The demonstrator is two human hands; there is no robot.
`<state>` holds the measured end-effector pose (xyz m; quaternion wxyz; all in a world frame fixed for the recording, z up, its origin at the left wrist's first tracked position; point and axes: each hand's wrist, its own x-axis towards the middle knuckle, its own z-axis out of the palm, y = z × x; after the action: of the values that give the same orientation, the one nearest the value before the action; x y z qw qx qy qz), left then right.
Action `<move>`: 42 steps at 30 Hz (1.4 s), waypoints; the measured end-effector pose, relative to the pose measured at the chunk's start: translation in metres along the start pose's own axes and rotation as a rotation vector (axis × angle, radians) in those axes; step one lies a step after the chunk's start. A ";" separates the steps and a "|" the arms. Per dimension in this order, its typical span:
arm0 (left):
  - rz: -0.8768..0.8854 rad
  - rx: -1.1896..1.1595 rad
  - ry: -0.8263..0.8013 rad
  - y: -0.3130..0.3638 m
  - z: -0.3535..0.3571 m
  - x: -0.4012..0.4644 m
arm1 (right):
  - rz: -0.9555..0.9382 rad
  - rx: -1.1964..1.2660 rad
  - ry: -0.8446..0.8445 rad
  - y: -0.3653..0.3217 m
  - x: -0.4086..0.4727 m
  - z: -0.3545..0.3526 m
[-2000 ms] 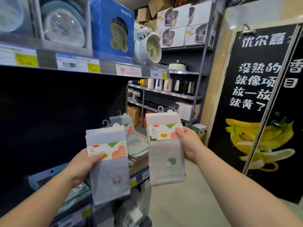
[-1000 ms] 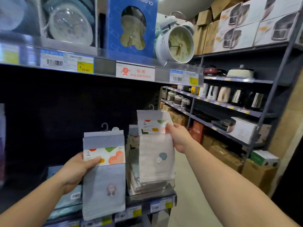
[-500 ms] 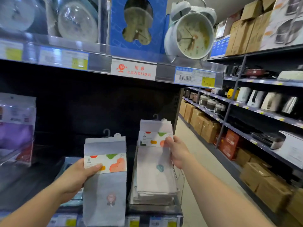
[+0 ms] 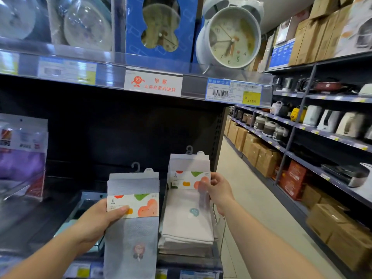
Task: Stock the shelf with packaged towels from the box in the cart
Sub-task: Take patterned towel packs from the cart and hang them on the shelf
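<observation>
My right hand point(image 4: 218, 191) pinches the white towel point(image 4: 188, 200) by its label edge, lowering it onto the stack point(image 4: 185, 241) on the shelf point(image 4: 189, 262). My left hand point(image 4: 96, 222) grips the grey towel point(image 4: 131, 222) upright, thumb on label, fingers hidden behind it, ready next.

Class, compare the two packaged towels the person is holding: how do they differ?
The left towel is grey-blue with a reddish motif; the right towel is whitish with a blue mushroom. The left is held in mid-air; the right lies on a towel stack. Both carry the same colourful band and hook.
</observation>
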<state>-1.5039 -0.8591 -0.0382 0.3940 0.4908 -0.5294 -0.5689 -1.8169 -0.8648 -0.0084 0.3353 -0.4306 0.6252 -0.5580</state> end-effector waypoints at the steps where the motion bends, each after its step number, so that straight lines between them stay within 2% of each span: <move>1: 0.002 0.006 -0.004 0.000 0.000 0.000 | -0.003 -0.004 0.001 0.001 0.000 0.000; 15: -0.011 0.007 0.018 0.006 -0.003 -0.005 | 0.006 -0.265 0.135 0.014 0.013 0.008; 24: 0.095 0.065 -0.122 0.048 -0.013 -0.021 | -0.036 -0.314 0.165 -0.010 0.003 0.004; 27: 0.113 0.062 -0.142 0.066 -0.013 -0.020 | -0.071 -0.115 0.016 -0.030 -0.015 0.009; 31: 0.141 0.105 -0.141 0.091 -0.007 -0.020 | -0.066 0.017 -0.490 -0.062 -0.046 0.018; 33: 0.152 0.102 -0.161 0.100 -0.003 -0.017 | -0.114 -0.032 -0.635 -0.077 -0.063 0.026; 35: 0.169 0.095 -0.163 0.109 0.005 -0.017 | -0.178 -0.040 -0.626 -0.088 -0.075 0.033; 38: 0.210 0.023 -0.139 0.118 0.016 -0.017 | -0.204 0.044 -0.503 -0.098 -0.076 0.034; 42: 0.196 -0.003 -0.162 0.112 0.025 -0.021 | -0.063 0.274 -0.393 -0.107 -0.064 0.020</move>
<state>-1.5322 -0.8479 0.0746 0.4044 0.3885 -0.6042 -0.5661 -1.7558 -0.8150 0.0904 0.4880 -0.5007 0.4528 -0.5533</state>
